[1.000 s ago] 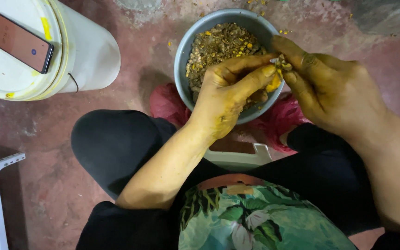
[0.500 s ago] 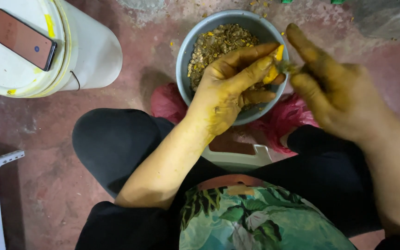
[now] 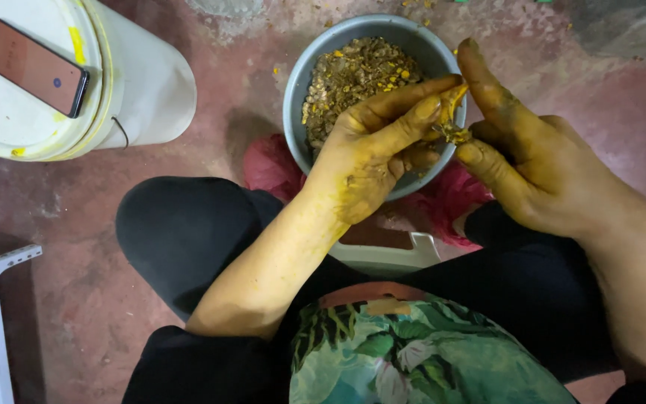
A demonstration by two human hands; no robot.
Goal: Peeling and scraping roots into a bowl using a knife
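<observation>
Pinching a small yellow-orange root piece [image 3: 454,112] between both yellow-stained hands, I curl my left hand [image 3: 371,153] around it while my right hand [image 3: 532,161] presses its fingertips in, over the right rim of the round grey metal bowl [image 3: 297,97] of brownish peelings [image 3: 353,75].

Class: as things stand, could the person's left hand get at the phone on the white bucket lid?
Probably yes: the phone lies uncovered on the lid, nothing stands between, but the left hand is busy holding a yellow piece.
</observation>
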